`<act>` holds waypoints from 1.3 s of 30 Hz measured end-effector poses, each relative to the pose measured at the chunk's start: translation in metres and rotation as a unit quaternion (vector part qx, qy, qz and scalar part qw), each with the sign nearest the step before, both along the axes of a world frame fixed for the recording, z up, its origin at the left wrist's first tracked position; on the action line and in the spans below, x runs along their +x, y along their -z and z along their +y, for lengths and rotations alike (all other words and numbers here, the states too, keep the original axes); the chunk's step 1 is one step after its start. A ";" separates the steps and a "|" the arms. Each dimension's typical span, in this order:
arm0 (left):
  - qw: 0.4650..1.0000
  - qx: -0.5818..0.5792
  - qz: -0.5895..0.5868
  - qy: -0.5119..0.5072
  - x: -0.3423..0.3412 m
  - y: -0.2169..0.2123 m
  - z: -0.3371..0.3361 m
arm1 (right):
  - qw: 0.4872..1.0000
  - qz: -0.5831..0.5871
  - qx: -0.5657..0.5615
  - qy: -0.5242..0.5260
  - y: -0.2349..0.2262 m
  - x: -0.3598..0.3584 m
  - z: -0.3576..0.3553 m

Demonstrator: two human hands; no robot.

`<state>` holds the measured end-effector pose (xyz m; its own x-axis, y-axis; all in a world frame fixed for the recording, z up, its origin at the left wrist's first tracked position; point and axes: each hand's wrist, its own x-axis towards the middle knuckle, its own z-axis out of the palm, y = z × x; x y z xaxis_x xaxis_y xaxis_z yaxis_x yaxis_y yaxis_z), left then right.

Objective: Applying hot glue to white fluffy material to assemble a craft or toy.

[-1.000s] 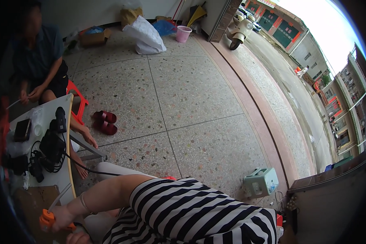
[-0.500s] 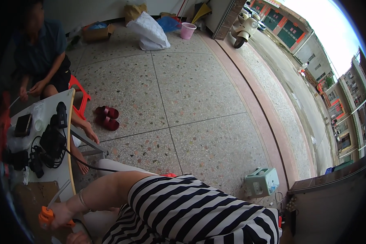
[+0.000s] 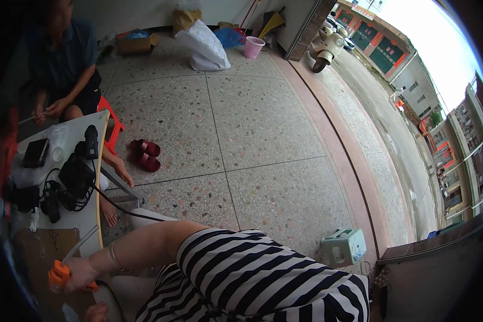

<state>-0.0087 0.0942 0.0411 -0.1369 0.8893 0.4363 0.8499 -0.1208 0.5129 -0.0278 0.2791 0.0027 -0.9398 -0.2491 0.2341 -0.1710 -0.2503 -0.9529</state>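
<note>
My right hand (image 3: 76, 272) rests at the white table's (image 3: 99, 161) near corner, shut on an orange-handled tool (image 3: 58, 275). A bracelet sits on its wrist, and the striped sleeve (image 3: 252, 273) covers the upper arm. A pale thin strip (image 3: 83, 242) rises from beside that hand. Under it lies a brown cardboard sheet (image 3: 40, 252). My left hand (image 3: 95, 312) shows only as a few fingers at the bottom edge; its grip is hidden.
Black chargers and cables (image 3: 72, 177) and a dark phone (image 3: 36, 152) lie on the table. Another person (image 3: 64, 64) sits on a red stool (image 3: 112, 126) behind it. Red slippers (image 3: 145, 154), a pale green box (image 3: 343, 247), a white bag (image 3: 205, 48) and a pink bucket (image 3: 252, 47) stand on the floor.
The view has drifted slightly, so the floor and table sit a little lower in the picture. My right hand keeps hold of the orange tool at the same table corner.
</note>
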 end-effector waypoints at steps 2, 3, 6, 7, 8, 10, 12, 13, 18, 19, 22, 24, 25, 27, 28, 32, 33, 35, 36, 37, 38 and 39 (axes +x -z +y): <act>0.999 0.005 0.023 0.039 -0.002 -0.003 0.004 | 1.000 -0.001 0.008 -0.003 -0.004 0.003 0.001; 0.999 0.007 0.022 0.038 0.000 -0.005 0.007 | 1.000 -0.024 0.008 -0.007 -0.007 0.006 0.001; 0.994 0.033 0.101 0.020 0.009 -0.011 0.013 | 1.000 -0.015 0.007 -0.009 -0.003 0.002 -0.001; 0.995 0.029 0.096 0.013 0.011 -0.011 0.013 | 1.000 0.017 0.006 -0.006 0.000 -0.001 -0.003; 0.995 0.026 0.092 0.005 0.012 -0.012 0.012 | 1.000 0.017 0.005 -0.008 0.002 -0.002 -0.004; 0.997 0.003 0.074 -0.005 0.012 -0.010 0.003 | 0.999 -0.028 0.025 -0.023 0.006 -0.003 -0.005; 0.998 -0.020 0.056 -0.018 0.016 -0.013 0.005 | 1.000 -0.009 0.004 -0.010 0.006 -0.003 -0.006; 0.995 -0.004 0.095 -0.017 0.019 -0.014 0.009 | 1.000 0.008 -0.017 0.006 0.007 -0.003 -0.005; 0.992 -0.037 0.122 -0.019 0.018 -0.009 0.003 | 1.000 0.007 0.019 0.006 0.007 -0.001 0.001; 0.990 -0.061 0.123 -0.031 0.019 -0.008 0.003 | 0.999 0.013 0.041 0.007 0.006 -0.001 0.006; 0.975 -0.115 0.159 -0.103 0.038 -0.007 -0.031 | 0.998 -0.035 0.056 0.002 -0.001 0.000 -0.021; 0.974 -0.098 0.152 -0.134 0.058 -0.006 -0.038 | 0.994 -0.008 0.087 -0.062 -0.020 0.005 -0.007; 0.977 -0.063 0.127 -0.159 0.068 -0.011 -0.022 | 0.996 -0.017 0.081 -0.046 -0.013 0.002 -0.008; 0.980 -0.080 0.088 -0.157 0.066 -0.017 0.008 | 0.991 -0.038 0.130 0.006 0.015 -0.008 0.006; 0.978 -0.073 0.082 -0.178 0.070 -0.017 0.009 | 0.987 -0.100 0.120 -0.034 -0.004 -0.002 0.018; 0.934 -0.085 0.105 -0.331 0.101 -0.023 -0.016 | 0.984 -0.099 0.118 -0.093 -0.003 -0.017 -0.008; 0.928 -0.086 0.130 -0.338 0.106 -0.023 -0.023 | 0.991 -0.089 0.034 -0.093 -0.012 -0.014 -0.012; 0.912 -0.093 0.151 -0.370 0.114 -0.025 -0.030 | 0.995 -0.049 0.009 -0.081 -0.017 -0.024 -0.015; 0.903 -0.083 0.167 -0.387 0.117 -0.028 -0.031 | 0.995 -0.046 -0.027 -0.087 -0.023 -0.028 -0.019; 0.894 -0.073 0.182 -0.402 0.119 -0.028 -0.037 | 0.993 -0.048 -0.064 -0.092 -0.030 -0.032 -0.025; 0.879 -0.075 0.205 -0.423 0.120 -0.028 -0.045 | 0.994 -0.036 -0.039 -0.096 -0.043 -0.037 -0.027; 0.868 -0.083 0.197 -0.449 0.120 -0.031 -0.052 | 0.994 -0.022 -0.058 -0.093 -0.045 -0.044 -0.034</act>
